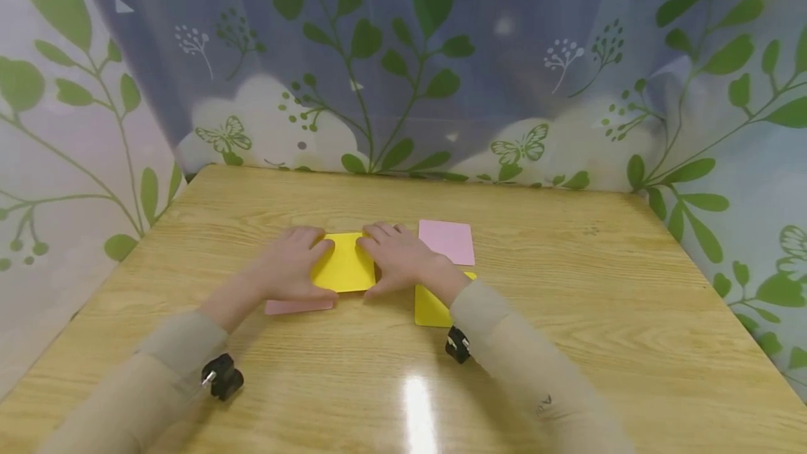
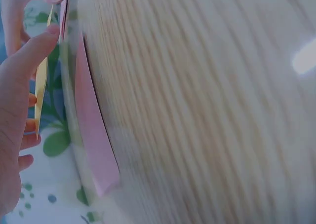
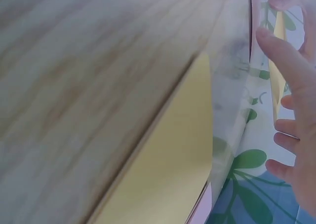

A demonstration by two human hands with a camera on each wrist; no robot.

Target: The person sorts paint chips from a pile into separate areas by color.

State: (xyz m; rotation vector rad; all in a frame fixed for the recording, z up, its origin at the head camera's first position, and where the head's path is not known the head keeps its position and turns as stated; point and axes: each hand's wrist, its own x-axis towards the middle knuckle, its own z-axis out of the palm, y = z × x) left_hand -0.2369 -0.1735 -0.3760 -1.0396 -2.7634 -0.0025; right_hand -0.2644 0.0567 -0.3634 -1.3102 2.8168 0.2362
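Note:
A yellow square card (image 1: 343, 263) is held up over the table between both hands. My left hand (image 1: 290, 265) grips its left side, with the thumb at the near side and the fingers at the far edge. At the opposite side, my right hand (image 1: 400, 258) holds it by the right edge, fingers over the far corner. In the left wrist view the card (image 2: 42, 88) appears edge-on, off the tabletop. A pink card (image 1: 299, 307) lies partly hidden under the left hand. Below the right wrist is a second yellow card (image 1: 431, 308), partly covered.
Another pink card (image 1: 447, 242) lies flat just beyond the right hand. All of this is on a wooden table (image 1: 567, 342). A leaf-patterned curtain (image 1: 391, 76) surrounds the table's back and sides. Black wrist mounts (image 1: 222, 375) hang under the sleeves.

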